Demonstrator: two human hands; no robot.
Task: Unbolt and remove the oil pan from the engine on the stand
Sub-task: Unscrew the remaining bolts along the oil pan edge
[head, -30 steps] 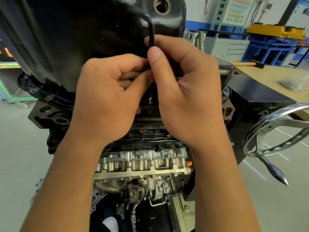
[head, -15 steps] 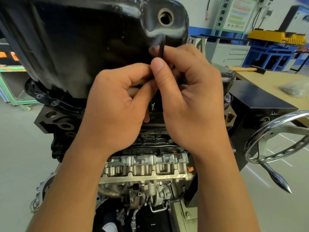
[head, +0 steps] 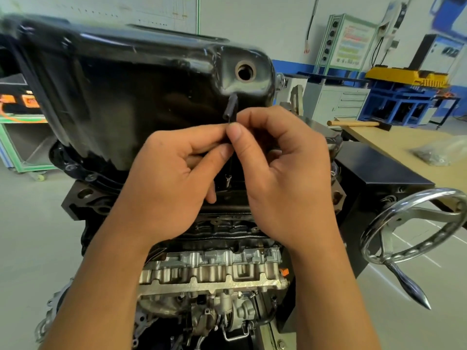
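Observation:
The black oil pan (head: 121, 97) sits on top of the upturned engine (head: 212, 274), with an open drain hole (head: 245, 71) near its right end. A thin black L-shaped hex key (head: 230, 114) stands upright at the pan's near flange. Its lower shaft reaches down to a small bolt (head: 228, 180). My left hand (head: 171, 178) and my right hand (head: 283, 168) meet in front of the pan. Both pinch the key's shaft between thumb and fingers. The key's short upper end pokes out above my fingertips.
A chrome handwheel (head: 414, 223) of the engine stand juts out at the right, beside the stand's black box (head: 374, 178). A wooden bench (head: 394, 140) with a mallet and a bag lies behind it. A green-framed cart (head: 22, 142) stands at the left.
The view has tilted up, so the hands and pan sit lower in frame. The key's upper end has turned between my fingers and now leans slightly right.

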